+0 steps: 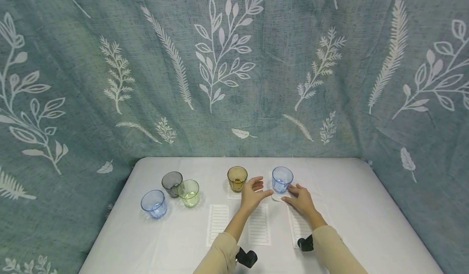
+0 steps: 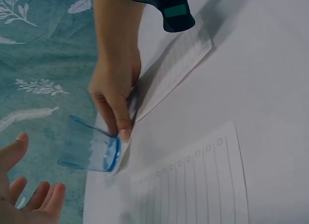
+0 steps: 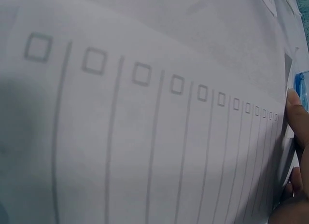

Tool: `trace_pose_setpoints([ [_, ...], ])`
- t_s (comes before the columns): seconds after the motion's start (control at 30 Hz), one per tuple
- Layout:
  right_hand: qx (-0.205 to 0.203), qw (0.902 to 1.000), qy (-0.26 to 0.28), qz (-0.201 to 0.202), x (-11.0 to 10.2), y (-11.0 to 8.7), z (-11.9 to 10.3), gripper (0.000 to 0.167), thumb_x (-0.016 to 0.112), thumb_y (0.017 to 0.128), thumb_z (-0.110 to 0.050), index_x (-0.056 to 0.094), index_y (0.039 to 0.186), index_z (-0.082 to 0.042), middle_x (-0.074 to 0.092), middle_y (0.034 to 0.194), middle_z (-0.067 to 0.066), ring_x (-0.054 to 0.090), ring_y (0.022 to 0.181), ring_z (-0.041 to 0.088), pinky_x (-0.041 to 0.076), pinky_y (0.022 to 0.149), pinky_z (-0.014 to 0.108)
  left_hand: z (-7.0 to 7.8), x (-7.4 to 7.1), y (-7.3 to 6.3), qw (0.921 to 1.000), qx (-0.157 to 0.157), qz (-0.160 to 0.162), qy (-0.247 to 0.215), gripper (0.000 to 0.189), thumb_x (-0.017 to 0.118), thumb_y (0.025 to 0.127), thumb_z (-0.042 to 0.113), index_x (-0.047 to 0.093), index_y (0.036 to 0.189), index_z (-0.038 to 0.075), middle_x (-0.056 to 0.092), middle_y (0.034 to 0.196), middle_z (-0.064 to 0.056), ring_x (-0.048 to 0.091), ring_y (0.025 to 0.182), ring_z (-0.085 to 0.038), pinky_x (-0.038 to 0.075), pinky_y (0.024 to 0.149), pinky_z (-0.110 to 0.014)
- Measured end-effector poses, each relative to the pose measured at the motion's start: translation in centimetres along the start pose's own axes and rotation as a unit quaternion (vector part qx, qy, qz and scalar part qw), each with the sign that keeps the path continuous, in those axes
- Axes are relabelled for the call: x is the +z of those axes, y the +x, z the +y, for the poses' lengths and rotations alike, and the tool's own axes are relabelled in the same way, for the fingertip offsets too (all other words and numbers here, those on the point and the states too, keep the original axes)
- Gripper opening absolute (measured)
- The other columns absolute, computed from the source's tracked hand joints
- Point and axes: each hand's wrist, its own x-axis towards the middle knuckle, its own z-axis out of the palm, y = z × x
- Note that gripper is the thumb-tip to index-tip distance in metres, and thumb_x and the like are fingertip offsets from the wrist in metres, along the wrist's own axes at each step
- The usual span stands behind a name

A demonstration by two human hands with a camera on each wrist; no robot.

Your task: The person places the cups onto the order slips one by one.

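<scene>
A clear blue glass (image 1: pixel 282 179) stands upright near the far edge, over the end of a white paper sheet (image 1: pixel 276 197). My right hand (image 1: pixel 301 200) is at its right side, fingers fairly straight. In the left wrist view, my right fingertips (image 2: pixel 124 133) are right at the glass's base and the paper's edge. In the right wrist view the thumb (image 3: pixel 292 99) lies along a paper edge beside the blue glass. My left hand (image 1: pixel 253 194) is held with spread, relaxed fingers between the amber glass (image 1: pixel 237 179) and the blue one, holding nothing.
At the left of the white table (image 1: pixel 121 241) stand a second blue glass (image 1: pixel 154 204), a grey glass (image 1: pixel 171 183) and a green glass (image 1: pixel 189 193). Lined checklist sheets lie near me: a left one (image 1: pixel 218 224), a middle one (image 1: pixel 259 225) and a right one (image 1: pixel 299 227). A patterned curtain (image 1: pixel 234 70) hangs behind.
</scene>
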Motion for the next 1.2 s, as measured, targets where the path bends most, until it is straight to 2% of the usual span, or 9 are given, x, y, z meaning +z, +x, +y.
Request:
trace_pose_setpoints([
  [0.07, -0.003, 1.0, 0.001, 0.001, 0.1, 0.0, 0.0, 0.052, 0.077, 0.076, -0.017, 0.059, 0.114, 0.014, 0.053, 0.126, 0.027, 0.034, 0.127, 0.052, 0.026, 0.106, 0.061, 0.5, -0.9, -0.6, 0.9998, 0.006, -0.007, -0.02, 0.05, 0.076, 0.073, -0.002, 0.056, 0.118, -0.011, 0.06, 0.11, -0.027, 0.059, 0.103, -0.044, 0.05, 0.091, -0.047],
  [0.17, -0.009, 1.0, -0.001, 0.003, 0.1, 0.0, 0.0, 0.051, 0.077, 0.077, -0.017, 0.059, 0.113, 0.014, 0.054, 0.125, 0.028, 0.034, 0.126, 0.052, 0.026, 0.106, 0.06, 2.2, -2.5, -1.8, 0.9989, 0.004, -0.023, -0.04, 0.05, 0.074, 0.075, -0.004, 0.054, 0.119, -0.014, 0.057, 0.111, -0.031, 0.055, 0.105, -0.049, 0.048, 0.093, -0.05],
  [0.3, -0.007, 1.0, 0.005, 0.001, 0.1, 0.0, 0.0, 0.051, 0.077, 0.077, -0.016, 0.058, 0.114, 0.015, 0.054, 0.125, 0.028, 0.034, 0.128, 0.051, 0.025, 0.107, 0.059, 4.4, -4.6, -3.6, 0.9985, -0.011, -0.034, -0.04, 0.05, 0.073, 0.077, -0.002, 0.053, 0.121, -0.013, 0.057, 0.111, -0.03, 0.054, 0.107, -0.048, 0.052, 0.09, -0.038],
  [0.43, -0.001, 1.0, 0.004, -0.006, 0.1, 0.1, 0.0, 0.053, 0.076, 0.079, -0.017, 0.057, 0.117, 0.014, 0.052, 0.128, 0.027, 0.032, 0.129, 0.05, 0.024, 0.109, 0.058, 5.2, -6.4, -4.7, 0.9986, -0.013, -0.023, -0.047, 0.05, 0.072, 0.077, -0.002, 0.052, 0.122, -0.013, 0.058, 0.112, -0.027, 0.056, 0.107, -0.045, 0.053, 0.087, -0.029],
  [0.53, 0.002, 0.9999, -0.002, -0.01, 0.2, 0.2, 0.1, 0.053, 0.075, 0.079, -0.017, 0.056, 0.118, 0.014, 0.051, 0.129, 0.026, 0.031, 0.13, 0.049, 0.024, 0.109, 0.057, 5.0, -7.7, -5.1, 0.9984, -0.003, -0.005, -0.057, 0.05, 0.072, 0.076, -0.005, 0.051, 0.12, -0.015, 0.059, 0.111, -0.028, 0.056, 0.106, -0.044, 0.053, 0.089, -0.032],
  [0.6, 0.005, 0.9999, -0.003, -0.01, 0.2, 0.2, 0.1, 0.053, 0.075, 0.079, -0.018, 0.056, 0.118, 0.013, 0.051, 0.129, 0.026, 0.031, 0.13, 0.049, 0.024, 0.109, 0.057, 4.3, -8.7, -5.1, 0.9979, 0.0, 0.01, -0.063, 0.051, 0.073, 0.075, -0.006, 0.051, 0.12, -0.015, 0.059, 0.11, -0.028, 0.057, 0.106, -0.044, 0.053, 0.089, -0.032],
  [0.77, 0.011, 0.9999, -0.01, -0.007, 0.3, 0.0, 0.0, 0.053, 0.075, 0.08, -0.019, 0.056, 0.118, 0.013, 0.051, 0.13, 0.026, 0.031, 0.13, 0.049, 0.024, 0.109, 0.058, 2.8, -11.8, -5.4, 0.9967, 0.0, 0.053, -0.062, 0.051, 0.074, 0.076, -0.003, 0.052, 0.122, -0.011, 0.061, 0.11, -0.025, 0.058, 0.106, -0.042, 0.053, 0.085, -0.025],
  [1.0, 0.015, 0.9996, -0.016, -0.017, 0.1, -0.3, -0.5, 0.056, 0.072, 0.082, -0.018, 0.052, 0.121, 0.016, 0.047, 0.133, 0.026, 0.031, 0.131, 0.047, 0.025, 0.109, 0.056, 3.1, -16.7, -7.1, 0.9916, -0.001, 0.122, -0.045, 0.055, 0.073, 0.077, -0.004, 0.049, 0.125, -0.011, 0.057, 0.116, -0.029, 0.058, 0.107, -0.04, 0.053, 0.084, -0.021],
  [1.2, 0.036, 0.9993, 0.001, -0.011, -0.3, -1.1, -1.6, 0.061, 0.071, 0.083, -0.017, 0.045, 0.127, 0.017, 0.041, 0.134, 0.031, 0.034, 0.128, 0.047, 0.028, 0.108, 0.053, 3.7, -20.5, -8.7, 0.983, -0.022, 0.179, -0.031, 0.057, 0.073, 0.077, -0.003, 0.047, 0.128, -0.008, 0.055, 0.12, -0.026, 0.061, 0.104, -0.024, 0.051, 0.086, -0.017],
])
